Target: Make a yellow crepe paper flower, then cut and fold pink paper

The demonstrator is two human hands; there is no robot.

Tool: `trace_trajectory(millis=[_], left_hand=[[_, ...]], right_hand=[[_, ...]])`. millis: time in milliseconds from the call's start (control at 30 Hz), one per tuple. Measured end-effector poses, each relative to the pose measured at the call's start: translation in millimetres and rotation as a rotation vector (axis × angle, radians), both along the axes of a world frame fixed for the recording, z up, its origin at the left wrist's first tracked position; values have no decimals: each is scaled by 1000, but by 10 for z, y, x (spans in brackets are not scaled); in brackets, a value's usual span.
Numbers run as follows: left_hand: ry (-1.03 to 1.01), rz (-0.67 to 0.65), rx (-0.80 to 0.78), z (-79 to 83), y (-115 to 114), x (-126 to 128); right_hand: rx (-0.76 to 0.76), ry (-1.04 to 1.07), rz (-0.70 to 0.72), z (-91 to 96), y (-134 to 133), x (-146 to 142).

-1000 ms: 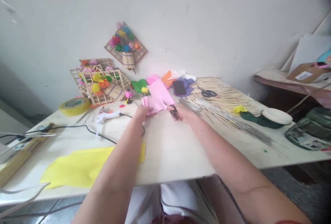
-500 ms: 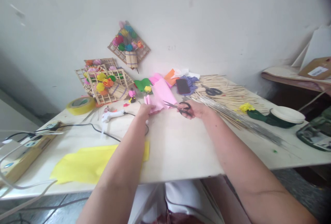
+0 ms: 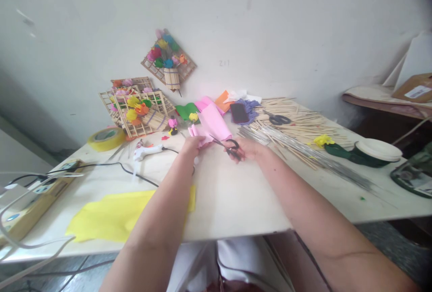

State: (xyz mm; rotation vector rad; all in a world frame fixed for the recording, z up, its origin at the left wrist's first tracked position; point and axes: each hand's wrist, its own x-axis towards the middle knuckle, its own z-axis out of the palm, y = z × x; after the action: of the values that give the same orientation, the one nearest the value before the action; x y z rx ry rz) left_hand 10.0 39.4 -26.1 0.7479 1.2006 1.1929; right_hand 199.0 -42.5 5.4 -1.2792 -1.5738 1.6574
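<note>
light: bright, even daylight; wall [image 3: 270,35] beyond the left hand [image 3: 192,143] washes out
shadows: faint, soft
blur: mild, stronger far left of that hand
edges: bent lines; dark corner up right of the right hand [image 3: 248,148]

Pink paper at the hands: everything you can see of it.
The pink paper is a thin, matte, light pink sheet, like tissue or crepe. It lies on the table, far end raised beside a green sheet, near edge bunched into folds. The left hand grips that near edge; the tips of the scissors in the right hand meet it at its near right corner.
</note>
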Motion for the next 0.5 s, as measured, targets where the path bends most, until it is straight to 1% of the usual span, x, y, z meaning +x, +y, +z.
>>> trace_trajectory(millis=[167,300,500], left_hand=[[-75,12,2,-10,22,8],[-138,24,4,-12,8,13],[-159,44,-3,-14,-1,23]], right_hand=[[-39,47,-79,-73,13,-130],[-28,110,-119,-133,17,-201],[-15,165,-150,-227,11,-277]])
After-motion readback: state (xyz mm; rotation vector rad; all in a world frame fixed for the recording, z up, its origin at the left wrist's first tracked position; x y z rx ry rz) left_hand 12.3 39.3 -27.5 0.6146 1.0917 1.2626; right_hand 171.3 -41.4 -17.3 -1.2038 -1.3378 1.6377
